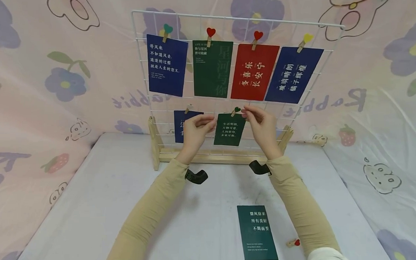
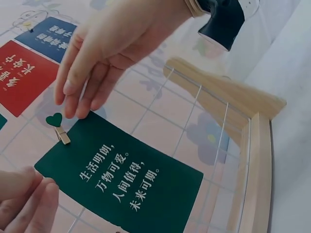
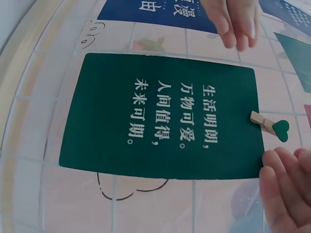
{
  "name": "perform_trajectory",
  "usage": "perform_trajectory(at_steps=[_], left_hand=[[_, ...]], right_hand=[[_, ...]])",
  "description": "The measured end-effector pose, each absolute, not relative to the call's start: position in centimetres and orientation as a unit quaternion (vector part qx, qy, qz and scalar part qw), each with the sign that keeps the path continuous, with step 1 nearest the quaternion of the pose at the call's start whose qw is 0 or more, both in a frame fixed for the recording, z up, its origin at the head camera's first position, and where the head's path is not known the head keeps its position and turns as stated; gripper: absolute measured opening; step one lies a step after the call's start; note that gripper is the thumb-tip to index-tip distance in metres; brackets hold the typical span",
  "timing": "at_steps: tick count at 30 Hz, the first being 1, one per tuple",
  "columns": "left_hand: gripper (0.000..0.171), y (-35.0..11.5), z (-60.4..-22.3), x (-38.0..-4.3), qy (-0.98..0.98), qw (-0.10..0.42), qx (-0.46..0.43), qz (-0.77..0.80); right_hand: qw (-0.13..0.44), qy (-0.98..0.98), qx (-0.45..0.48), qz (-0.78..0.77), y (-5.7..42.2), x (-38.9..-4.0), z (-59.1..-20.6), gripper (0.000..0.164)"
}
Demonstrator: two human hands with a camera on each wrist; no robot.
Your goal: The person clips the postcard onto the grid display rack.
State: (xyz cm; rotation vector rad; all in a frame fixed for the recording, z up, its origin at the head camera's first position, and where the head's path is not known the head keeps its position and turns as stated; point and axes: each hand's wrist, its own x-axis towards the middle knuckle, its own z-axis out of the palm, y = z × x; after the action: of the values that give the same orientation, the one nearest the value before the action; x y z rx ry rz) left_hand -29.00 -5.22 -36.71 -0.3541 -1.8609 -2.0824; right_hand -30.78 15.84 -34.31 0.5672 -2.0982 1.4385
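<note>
A small dark green card with white writing (image 1: 229, 140) hangs on the lower part of the white wire grid (image 1: 207, 105). A wooden clip with a green heart (image 1: 235, 112) holds its top edge. My right hand (image 1: 264, 130) is at the card's upper right corner, fingertips touching or almost touching it, as the right wrist view shows. My left hand (image 1: 195, 133) hovers beside the upper left corner, fingers loosely bent and apart from the card in the right wrist view. Behind that hand, a blue card (image 1: 179, 127) under a pale clip is partly hidden.
Along the grid's top hang a blue card (image 1: 167, 66), a green card (image 1: 213, 70), a red card (image 1: 255, 73) and another blue card (image 1: 293, 75). A wooden base (image 1: 209, 157) supports the grid. On the white table lie a teal card (image 1: 256, 235) and a red-heart clip (image 1: 293, 243).
</note>
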Motion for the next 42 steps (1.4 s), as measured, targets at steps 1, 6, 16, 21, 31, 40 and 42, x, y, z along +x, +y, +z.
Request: perform_trajectory(at_steps=[1, 6, 16, 21, 31, 40, 42], left_hand=[[0.02, -5.3, -36.7, -28.8, -0.649, 0.152, -0.123, -0.735], [0.024, -5.7, -36.6, -27.7, -0.637, 0.102, -0.122, -0.755], [0.037, -5.9, -37.4, -25.7, -0.64, -0.03, -0.124, -0.758], [0.036, -5.7, -38.8, -24.8, -0.641, -0.08, -0.125, -0.753], [0.033, -5.6, -41.3, -23.3, -0.657, -0.153, -0.107, -0.731], [0.04, -4.9, -44.7, -22.0, -0.661, -0.234, -0.088, -0.708], [0.04, -4.6, -45.5, -21.7, -0.666, -0.248, -0.089, -0.697]], right_hand=[[0.26, -0.775, 0.21, 0.537, 16.0, -30.6, -34.2, 0.023], [0.223, -0.789, 0.208, 0.534, 16.2, -28.3, -33.3, 0.024], [0.114, -0.791, 0.216, 0.561, 18.9, -27.0, -36.4, 0.033], [0.078, -0.78, 0.228, 0.578, 20.6, -26.3, -37.7, 0.037], [0.006, -0.802, 0.198, 0.564, 23.8, -23.9, -39.0, 0.039], [-0.067, -0.832, 0.191, 0.517, 27.4, -21.5, -41.1, 0.037], [-0.08, -0.835, 0.183, 0.512, 28.3, -20.9, -41.7, 0.036]])
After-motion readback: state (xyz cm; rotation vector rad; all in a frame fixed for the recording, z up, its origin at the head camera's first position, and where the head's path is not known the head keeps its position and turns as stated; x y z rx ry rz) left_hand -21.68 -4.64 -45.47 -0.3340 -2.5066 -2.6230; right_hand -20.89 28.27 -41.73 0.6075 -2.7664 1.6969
